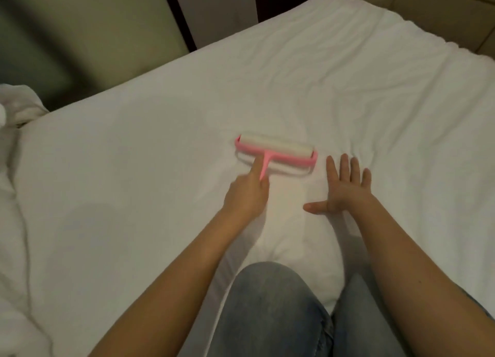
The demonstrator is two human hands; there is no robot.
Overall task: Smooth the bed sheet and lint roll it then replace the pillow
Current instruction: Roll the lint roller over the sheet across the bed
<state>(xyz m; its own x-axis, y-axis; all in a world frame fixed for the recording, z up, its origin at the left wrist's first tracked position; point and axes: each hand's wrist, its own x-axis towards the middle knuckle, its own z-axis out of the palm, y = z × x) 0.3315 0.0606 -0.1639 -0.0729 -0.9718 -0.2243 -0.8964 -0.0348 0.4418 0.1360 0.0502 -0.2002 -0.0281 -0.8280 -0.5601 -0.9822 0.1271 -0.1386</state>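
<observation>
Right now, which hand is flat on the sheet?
The right hand, fingers spread flat on the sheet beside the roller. The left hand is curled round the roller's pink handle.

Forearms [187, 271] bare. Light blue faded denim jeans [267, 316] on both legs, fabric slightly creased.

The left hand [246, 196] hides the handle end of the lint roller [276, 147]. Bunched white bedding [18, 107] at the left edge of the bed [134, 156] is cut off.

Left hand [247, 193] gripping, right hand [345, 188] spread flat.
</observation>
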